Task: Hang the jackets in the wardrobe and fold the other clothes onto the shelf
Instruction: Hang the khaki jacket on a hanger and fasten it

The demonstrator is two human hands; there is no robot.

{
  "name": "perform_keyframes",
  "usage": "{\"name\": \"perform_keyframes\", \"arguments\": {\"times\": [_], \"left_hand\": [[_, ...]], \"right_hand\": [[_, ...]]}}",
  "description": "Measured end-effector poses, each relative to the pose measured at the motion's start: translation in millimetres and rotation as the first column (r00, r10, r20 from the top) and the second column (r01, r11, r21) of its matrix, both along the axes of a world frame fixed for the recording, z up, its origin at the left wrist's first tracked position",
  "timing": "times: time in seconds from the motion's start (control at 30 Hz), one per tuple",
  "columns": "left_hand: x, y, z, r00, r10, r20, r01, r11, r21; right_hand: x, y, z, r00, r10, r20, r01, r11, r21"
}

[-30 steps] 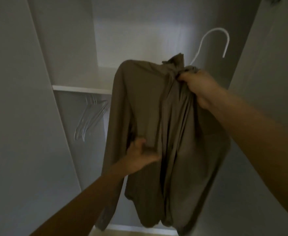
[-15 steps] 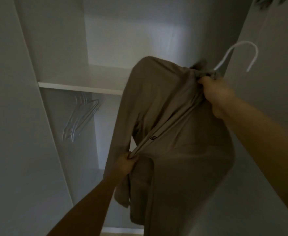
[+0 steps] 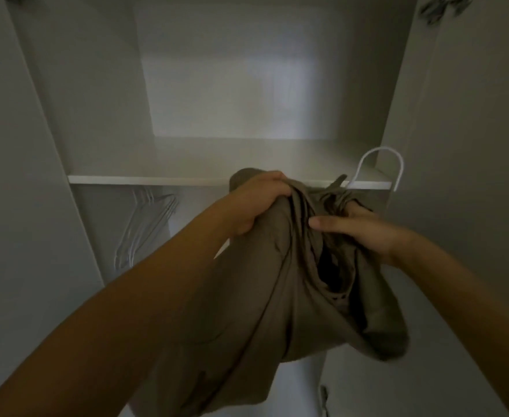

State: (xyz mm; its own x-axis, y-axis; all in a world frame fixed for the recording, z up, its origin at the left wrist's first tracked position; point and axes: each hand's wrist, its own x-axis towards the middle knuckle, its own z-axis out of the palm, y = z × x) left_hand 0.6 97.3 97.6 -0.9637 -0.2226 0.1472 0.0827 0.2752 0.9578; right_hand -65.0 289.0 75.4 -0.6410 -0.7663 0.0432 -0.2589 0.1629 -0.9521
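Pale grey panels of the wardrobe (image 3: 102, 94) fill the view, with its shelf (image 3: 187, 179) crossing at the middle and a bundle of spare hangers (image 3: 145, 224) hanging below it at the left. In front of the shelf edge the brown jacket (image 3: 265, 311) hangs in the air, held up by both hands. It looks like a thin, soft cloth that falls in many folds, so I judge it light and limp, easy to slip off one side of a hanger. The left hand (image 3: 256, 203) is closed over its left shoulder. The right hand (image 3: 355, 227) grips the bunched collar, thumb stretched out. Behind it, the white hanger hook (image 3: 379, 167) rises just beside the shelf. The best hold, I think, is at the collar and hook together.
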Motion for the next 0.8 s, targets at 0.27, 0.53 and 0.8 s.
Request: {"name": "perform_keyframes", "arguments": {"times": [0.27, 0.53, 0.8], "left_hand": [[-7.0, 9.4, 10.0, 0.998, 0.050, 0.027, -0.049, 0.998, -0.037], [29.0, -24.2, -42.6, 0.951, -0.221, 0.216, 0.266, 0.940, -0.211], [61.4, -65.5, -151.0, 0.870, -0.111, 0.481, 0.173, 0.981, -0.087]], "right_hand": [[-2.6, -19.5, -11.2, 0.969, -0.168, -0.180, 0.163, 0.986, -0.040], [-11.2, -15.7, 1.4, 0.903, -0.425, 0.060, 0.427, 0.881, -0.202], [-16.1, -16.3, 3.2, 0.740, -0.507, 0.442, 0.666, 0.645, -0.375]]}}
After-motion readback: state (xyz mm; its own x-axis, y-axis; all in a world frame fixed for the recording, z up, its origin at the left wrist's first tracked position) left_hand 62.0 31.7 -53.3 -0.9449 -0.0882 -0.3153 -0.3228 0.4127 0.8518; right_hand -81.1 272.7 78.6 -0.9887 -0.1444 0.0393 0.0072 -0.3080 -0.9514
